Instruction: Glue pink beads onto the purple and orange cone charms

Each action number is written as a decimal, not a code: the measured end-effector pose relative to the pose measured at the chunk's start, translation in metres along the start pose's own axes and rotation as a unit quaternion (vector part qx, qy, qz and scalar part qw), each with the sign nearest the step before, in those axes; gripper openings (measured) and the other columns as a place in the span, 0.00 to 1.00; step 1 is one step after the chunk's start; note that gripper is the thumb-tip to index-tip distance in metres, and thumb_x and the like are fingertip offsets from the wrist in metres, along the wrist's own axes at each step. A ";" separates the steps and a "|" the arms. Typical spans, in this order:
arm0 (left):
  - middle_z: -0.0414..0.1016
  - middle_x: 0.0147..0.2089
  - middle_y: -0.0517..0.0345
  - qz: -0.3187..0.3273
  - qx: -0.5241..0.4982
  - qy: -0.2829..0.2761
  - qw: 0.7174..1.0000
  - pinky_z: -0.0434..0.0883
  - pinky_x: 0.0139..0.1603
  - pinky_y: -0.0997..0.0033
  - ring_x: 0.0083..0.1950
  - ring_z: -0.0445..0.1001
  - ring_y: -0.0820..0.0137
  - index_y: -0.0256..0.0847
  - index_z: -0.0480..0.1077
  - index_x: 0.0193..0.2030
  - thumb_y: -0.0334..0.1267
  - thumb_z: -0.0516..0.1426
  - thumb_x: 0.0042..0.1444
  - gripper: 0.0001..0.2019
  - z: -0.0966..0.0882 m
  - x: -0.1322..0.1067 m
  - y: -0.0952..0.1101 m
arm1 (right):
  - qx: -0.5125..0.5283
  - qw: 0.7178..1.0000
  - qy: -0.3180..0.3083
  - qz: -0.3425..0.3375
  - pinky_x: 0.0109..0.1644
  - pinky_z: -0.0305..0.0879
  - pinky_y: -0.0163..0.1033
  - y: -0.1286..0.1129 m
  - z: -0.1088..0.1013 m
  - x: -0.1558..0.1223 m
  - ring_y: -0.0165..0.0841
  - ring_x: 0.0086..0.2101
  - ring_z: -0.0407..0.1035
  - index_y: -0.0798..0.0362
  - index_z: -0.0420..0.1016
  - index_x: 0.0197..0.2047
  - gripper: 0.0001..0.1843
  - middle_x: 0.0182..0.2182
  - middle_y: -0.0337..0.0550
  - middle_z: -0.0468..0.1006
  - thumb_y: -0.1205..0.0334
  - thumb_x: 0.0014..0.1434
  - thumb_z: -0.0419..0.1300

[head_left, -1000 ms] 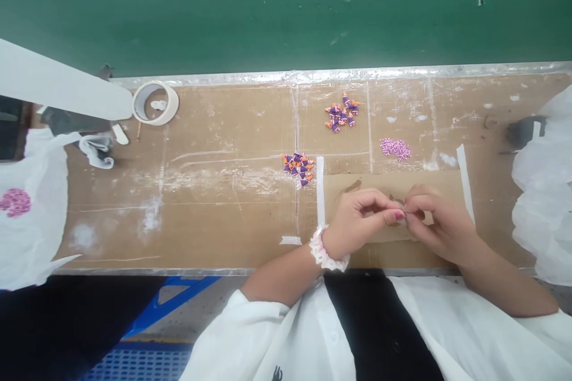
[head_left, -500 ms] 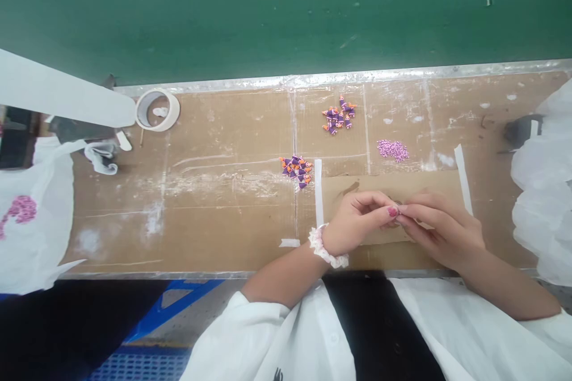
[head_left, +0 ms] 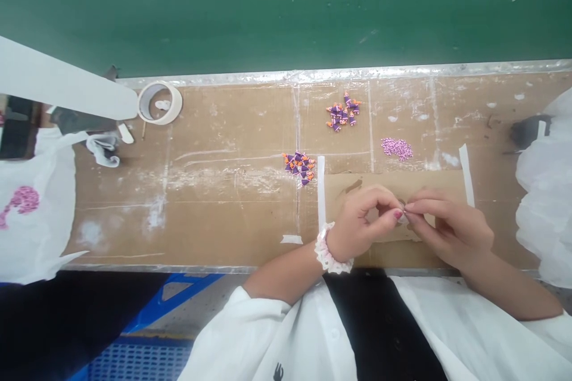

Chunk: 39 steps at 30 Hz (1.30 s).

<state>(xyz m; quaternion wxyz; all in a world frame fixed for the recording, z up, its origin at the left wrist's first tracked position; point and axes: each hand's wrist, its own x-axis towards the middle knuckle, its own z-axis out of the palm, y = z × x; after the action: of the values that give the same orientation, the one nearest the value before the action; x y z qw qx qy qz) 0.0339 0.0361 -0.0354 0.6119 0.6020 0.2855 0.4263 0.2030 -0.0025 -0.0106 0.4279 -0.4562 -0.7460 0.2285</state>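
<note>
My left hand (head_left: 364, 223), with a white scrunchie (head_left: 330, 250) round its wrist, is closed in a pinch. Facing it, my right hand (head_left: 451, 226) pinches at the same spot. Their fingertips meet over a taped cardboard sheet (head_left: 402, 181); whatever small thing they hold is mostly hidden. Beyond them lies a heap of tiny pink-purple pieces (head_left: 397, 149). Left of the sheet is a cluster of small purple-and-orange figures (head_left: 298, 168). A second group of such figures (head_left: 343, 113) lies farther back.
A roll of masking tape (head_left: 176, 108) stands at the back left. White cloth with pink pieces (head_left: 62, 202) covers the left end. A white plastic bag (head_left: 547, 190) bulges at the right edge. The green wall (head_left: 286, 12) rises behind the table.
The view has shifted slightly. My fingertips stay together, and my right hand's fingers look sharper and a little differently bent. The heaps and figures lie as before.
</note>
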 end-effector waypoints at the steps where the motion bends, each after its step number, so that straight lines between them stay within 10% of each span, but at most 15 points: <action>1: 0.73 0.31 0.58 0.021 0.022 0.003 1.000 0.70 0.38 0.75 0.34 0.71 0.76 0.38 0.70 0.32 0.35 0.57 0.58 0.05 0.000 0.000 0.000 | 0.001 1.000 0.003 -0.005 0.29 0.67 0.35 0.001 0.001 0.000 0.29 0.30 0.68 0.54 0.70 0.43 0.16 0.31 0.43 0.73 0.81 0.54 0.60; 16: 0.75 0.35 0.54 0.194 0.231 -0.007 0.953 0.72 0.41 0.75 0.38 0.73 0.74 0.38 0.70 0.38 0.35 0.55 0.61 0.04 -0.007 0.004 -0.002 | 0.081 0.994 -0.063 0.034 0.27 0.60 0.37 0.005 -0.012 0.008 0.30 0.26 0.62 0.51 0.65 0.36 0.12 0.25 0.38 0.64 0.79 0.55 0.56; 22: 0.73 0.37 0.52 -0.059 0.584 0.084 0.806 0.67 0.42 0.66 0.41 0.68 0.65 0.39 0.72 0.39 0.32 0.52 0.61 0.07 -0.057 0.016 0.004 | -0.041 0.997 -0.061 -0.014 0.28 0.60 0.37 0.008 -0.024 0.013 0.29 0.26 0.62 0.51 0.65 0.36 0.13 0.26 0.38 0.64 0.80 0.54 0.57; 26: 0.70 0.40 0.51 -0.220 0.647 0.080 0.725 0.66 0.41 0.66 0.44 0.66 0.61 0.41 0.73 0.42 0.32 0.53 0.59 0.09 -0.079 0.021 0.008 | -0.115 0.989 -0.071 -0.054 0.30 0.62 0.37 0.010 -0.022 0.013 0.30 0.27 0.62 0.53 0.64 0.36 0.13 0.27 0.39 0.65 0.80 0.54 0.59; 39: 0.69 0.34 0.53 -0.207 0.623 0.092 0.749 0.63 0.32 0.68 0.39 0.65 0.64 0.42 0.74 0.34 0.30 0.52 0.59 0.09 -0.093 0.022 -0.005 | -0.113 0.991 -0.061 -0.045 0.29 0.63 0.37 0.012 -0.019 0.009 0.30 0.27 0.63 0.51 0.65 0.37 0.13 0.27 0.39 0.66 0.78 0.54 0.59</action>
<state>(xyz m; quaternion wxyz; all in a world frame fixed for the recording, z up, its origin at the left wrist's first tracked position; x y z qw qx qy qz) -0.0351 0.1012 -0.0475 0.1455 0.7339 0.6597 0.0704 0.2233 0.0105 -0.0055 0.3372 -0.4531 -0.8114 0.1505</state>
